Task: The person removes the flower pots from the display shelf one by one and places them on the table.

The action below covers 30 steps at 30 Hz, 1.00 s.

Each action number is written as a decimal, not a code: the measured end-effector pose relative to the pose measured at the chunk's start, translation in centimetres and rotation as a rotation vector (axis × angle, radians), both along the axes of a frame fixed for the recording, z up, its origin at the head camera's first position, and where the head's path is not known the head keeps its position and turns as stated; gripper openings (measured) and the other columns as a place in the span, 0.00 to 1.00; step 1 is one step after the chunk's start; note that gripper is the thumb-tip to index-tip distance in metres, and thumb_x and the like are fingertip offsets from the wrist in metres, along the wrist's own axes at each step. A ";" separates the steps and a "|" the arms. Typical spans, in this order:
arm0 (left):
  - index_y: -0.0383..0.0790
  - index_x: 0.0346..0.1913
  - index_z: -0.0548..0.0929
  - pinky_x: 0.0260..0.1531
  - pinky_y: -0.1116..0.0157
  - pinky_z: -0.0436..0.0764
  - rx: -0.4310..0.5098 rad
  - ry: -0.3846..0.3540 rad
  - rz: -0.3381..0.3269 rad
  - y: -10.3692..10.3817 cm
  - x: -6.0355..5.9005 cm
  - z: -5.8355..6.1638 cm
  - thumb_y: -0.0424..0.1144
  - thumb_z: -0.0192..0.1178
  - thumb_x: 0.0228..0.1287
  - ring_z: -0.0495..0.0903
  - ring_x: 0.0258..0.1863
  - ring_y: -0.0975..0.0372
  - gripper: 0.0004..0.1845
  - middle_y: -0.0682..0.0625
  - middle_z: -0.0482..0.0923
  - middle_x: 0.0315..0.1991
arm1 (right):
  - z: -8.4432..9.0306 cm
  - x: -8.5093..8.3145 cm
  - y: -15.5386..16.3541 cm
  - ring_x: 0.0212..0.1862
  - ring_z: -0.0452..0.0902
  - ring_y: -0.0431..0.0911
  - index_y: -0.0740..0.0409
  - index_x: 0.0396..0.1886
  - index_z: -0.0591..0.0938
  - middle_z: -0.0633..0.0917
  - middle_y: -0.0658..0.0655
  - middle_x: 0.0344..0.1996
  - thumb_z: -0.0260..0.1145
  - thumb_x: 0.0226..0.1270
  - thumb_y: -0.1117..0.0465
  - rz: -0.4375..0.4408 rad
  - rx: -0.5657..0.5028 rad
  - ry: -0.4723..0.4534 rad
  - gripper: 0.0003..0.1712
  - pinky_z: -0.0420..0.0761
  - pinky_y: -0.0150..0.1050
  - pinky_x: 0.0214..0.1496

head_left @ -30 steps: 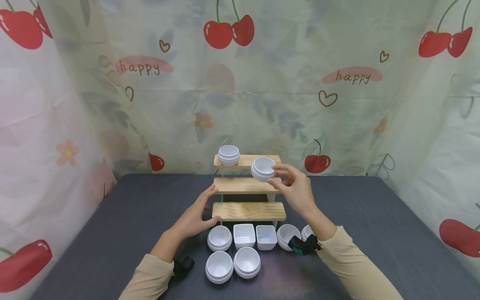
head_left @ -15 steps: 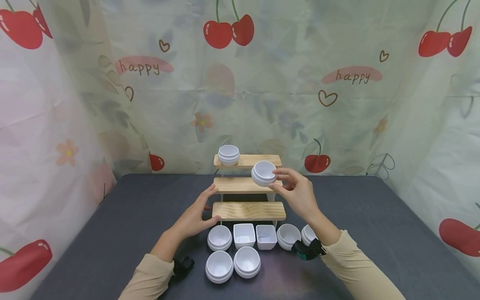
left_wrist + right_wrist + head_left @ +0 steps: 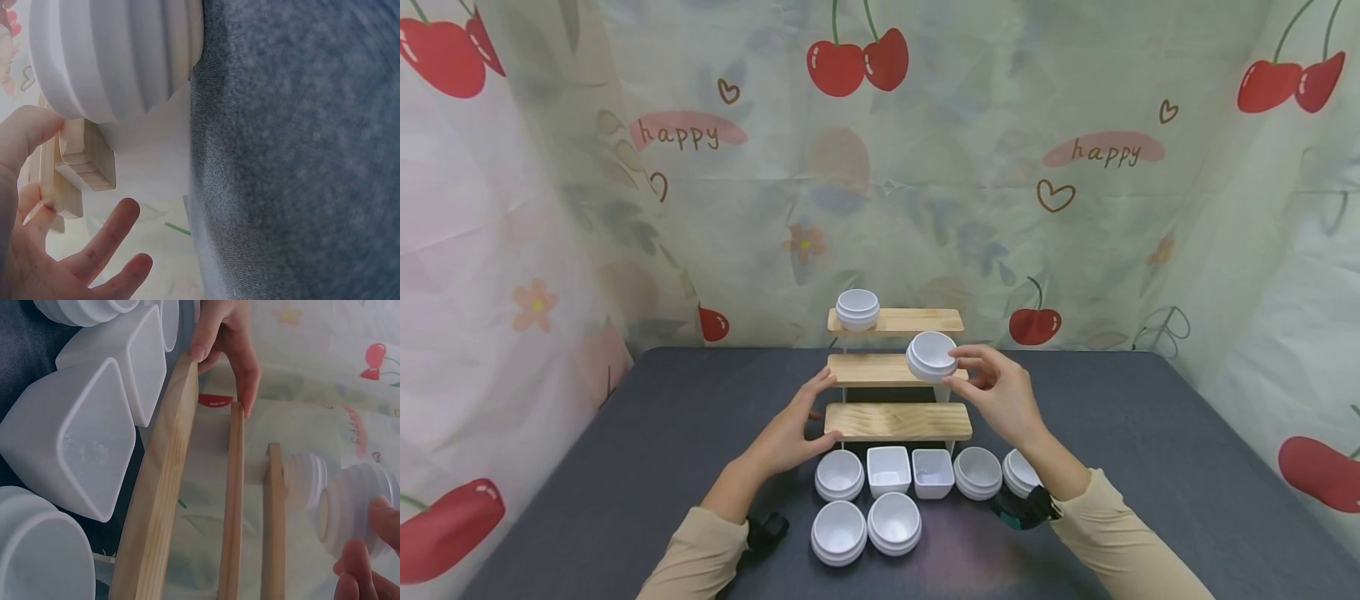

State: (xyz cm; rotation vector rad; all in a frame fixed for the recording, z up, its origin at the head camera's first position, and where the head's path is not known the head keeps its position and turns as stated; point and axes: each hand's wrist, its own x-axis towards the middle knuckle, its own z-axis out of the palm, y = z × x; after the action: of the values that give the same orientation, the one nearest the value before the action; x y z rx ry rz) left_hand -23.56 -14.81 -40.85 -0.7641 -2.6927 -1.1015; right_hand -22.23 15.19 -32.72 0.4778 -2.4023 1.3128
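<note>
Lighting: we find it even, soft and bright in the head view, with no hard glare; the cherry-print curtain (image 3: pixel 880 167) glows as if lit through.

Shadows: we note only faint, diffuse ones on the dark table (image 3: pixel 1150 433) under the wooden shelf (image 3: pixel 898 422) and beneath the right hand (image 3: pixel 1000 396).

Distortion: we see wide-angle bowing of the curtain folds toward the frame edges, far from the grip.

Focus: we record the left-wrist view as soft, the ribbed bowl (image 3: pixel 112 56) just above the left hand (image 3: pixel 56 250) blurred by closeness; in the right-wrist view the held bowl (image 3: pixel 353 509) is washed pale and hazy.
</note>
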 end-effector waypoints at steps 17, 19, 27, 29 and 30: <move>0.45 0.71 0.53 0.50 0.49 0.78 0.008 -0.013 -0.002 0.0 0.0 0.0 0.37 0.64 0.57 0.79 0.49 0.47 0.42 0.44 0.46 0.75 | -1.0 0.5 1.0 0.25 0.81 0.44 0.55 0.47 0.81 0.87 0.63 0.40 0.72 0.52 0.64 0.072 0.021 0.005 0.20 0.77 0.28 0.26; 0.45 0.71 0.53 0.50 0.49 0.78 0.006 -0.013 -0.001 0.0 0.0 0.0 0.37 0.64 0.57 0.79 0.49 0.47 0.42 0.44 0.46 0.75 | -1.1 0.5 1.0 0.25 0.81 0.45 0.55 0.46 0.81 0.87 0.63 0.40 0.72 0.52 0.63 0.076 0.021 0.003 0.19 0.77 0.28 0.26; 0.45 0.72 0.52 0.51 0.49 0.78 0.002 -0.026 0.004 0.0 0.1 0.1 0.38 0.64 0.58 0.79 0.51 0.48 0.42 0.44 0.45 0.75 | -1.3 0.9 1.3 0.24 0.79 0.35 0.56 0.46 0.81 0.87 0.63 0.39 0.72 0.51 0.62 0.121 0.009 0.006 0.19 0.77 0.28 0.27; 0.45 0.72 0.52 0.51 0.50 0.79 0.002 -0.026 0.004 0.0 0.1 0.1 0.38 0.64 0.58 0.78 0.51 0.48 0.42 0.44 0.45 0.75 | -1.5 1.0 1.4 0.24 0.78 0.35 0.56 0.46 0.81 0.87 0.63 0.39 0.72 0.51 0.62 0.134 0.009 0.002 0.20 0.77 0.28 0.27; 0.45 0.72 0.52 0.51 0.50 0.79 0.002 -0.025 0.004 0.0 0.1 0.1 0.38 0.64 0.58 0.78 0.52 0.48 0.42 0.44 0.45 0.75 | -1.5 1.0 1.4 0.24 0.78 0.35 0.56 0.46 0.81 0.87 0.63 0.39 0.73 0.51 0.62 0.138 0.011 0.001 0.20 0.77 0.28 0.26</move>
State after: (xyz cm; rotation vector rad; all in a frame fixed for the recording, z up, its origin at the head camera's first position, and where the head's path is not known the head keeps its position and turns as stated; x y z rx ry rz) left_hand -23.50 -14.82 -40.72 -0.7497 -2.7113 -1.1206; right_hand -21.19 16.61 -34.23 0.6576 -2.4143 1.3556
